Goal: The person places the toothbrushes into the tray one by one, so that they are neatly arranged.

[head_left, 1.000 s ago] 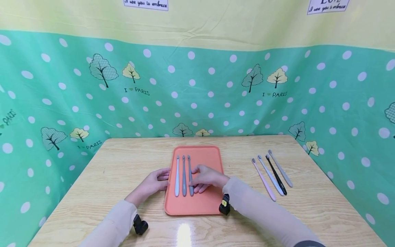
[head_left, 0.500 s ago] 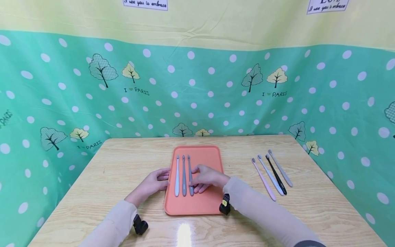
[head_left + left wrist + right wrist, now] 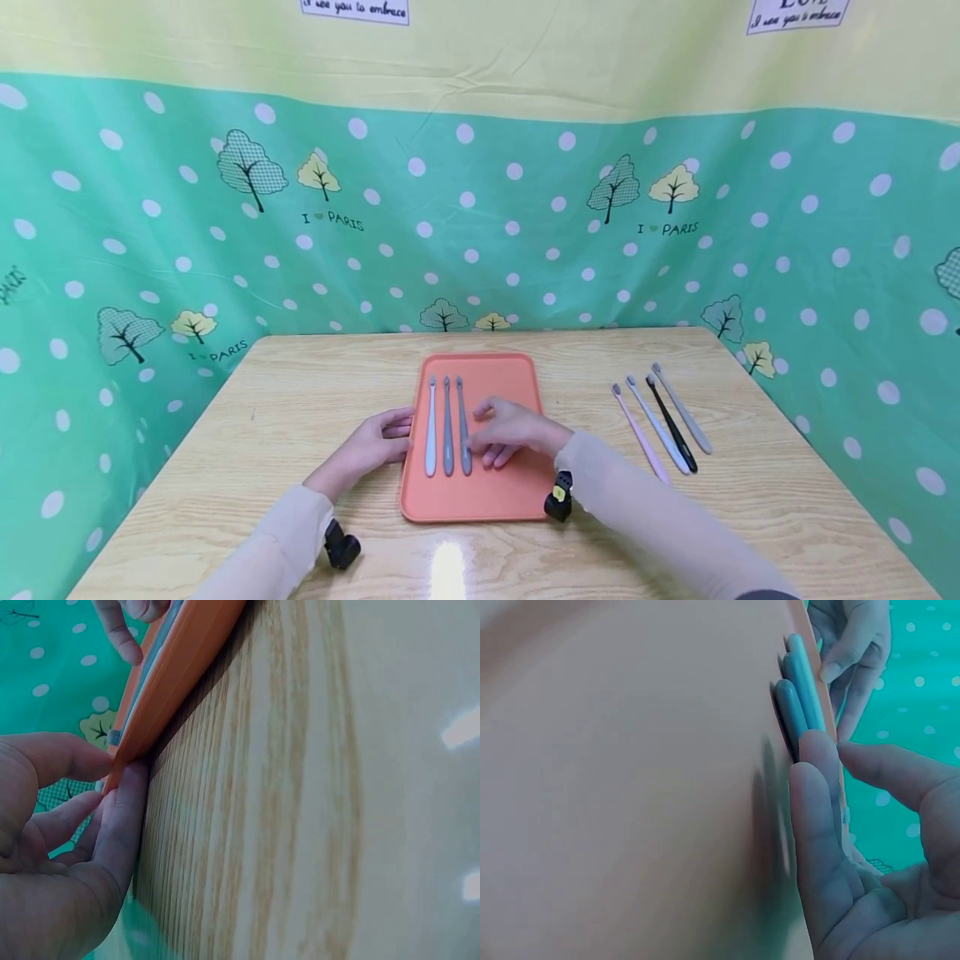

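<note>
Pinching the pink tray (image 3: 495, 500) by its left edge with the left hand (image 3: 378, 442); right hand (image 3: 516, 427) is loosely spread next to the tray's rightmost grey toothbrush (image 3: 462, 421), can't tell if touching.

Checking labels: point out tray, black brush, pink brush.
Tray (image 3: 480, 502): head view, bare base by near rim.
Black brush (image 3: 673, 428): head view, handle.
Pink brush (image 3: 641, 435): head view, handle.

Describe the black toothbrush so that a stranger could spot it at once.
On the wooden table, look to the right of the coral tray. Four toothbrushes lie there in a slanting row. The black toothbrush is third from the left, the only one with a black handle.
</note>
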`<act>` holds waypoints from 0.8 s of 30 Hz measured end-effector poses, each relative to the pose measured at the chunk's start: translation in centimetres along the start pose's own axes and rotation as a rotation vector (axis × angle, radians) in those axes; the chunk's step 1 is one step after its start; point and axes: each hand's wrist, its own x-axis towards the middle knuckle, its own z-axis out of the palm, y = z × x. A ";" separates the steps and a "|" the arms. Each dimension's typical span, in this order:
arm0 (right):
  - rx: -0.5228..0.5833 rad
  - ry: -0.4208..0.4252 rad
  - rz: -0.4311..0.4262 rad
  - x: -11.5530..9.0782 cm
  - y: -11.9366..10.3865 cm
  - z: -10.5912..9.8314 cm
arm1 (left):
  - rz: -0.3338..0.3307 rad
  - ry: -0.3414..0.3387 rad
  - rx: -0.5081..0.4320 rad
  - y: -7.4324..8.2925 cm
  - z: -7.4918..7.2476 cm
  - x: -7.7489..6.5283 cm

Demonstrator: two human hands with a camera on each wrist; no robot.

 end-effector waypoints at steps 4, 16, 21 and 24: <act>-0.009 0.002 -0.018 -0.6 0.0 -0.7 | 0.003 0.000 0.002 0.0 0.0 0.0; -0.050 -0.040 -0.094 -3.1 0.4 -4.4 | 0.002 0.001 0.005 0.1 0.0 -0.2; -0.074 -0.032 -0.092 -4.3 0.7 -6.0 | 0.003 0.004 0.008 0.0 0.1 -0.1; -0.083 -0.030 -0.091 -4.9 1.2 -7.0 | 0.001 0.008 0.010 0.0 0.1 -0.1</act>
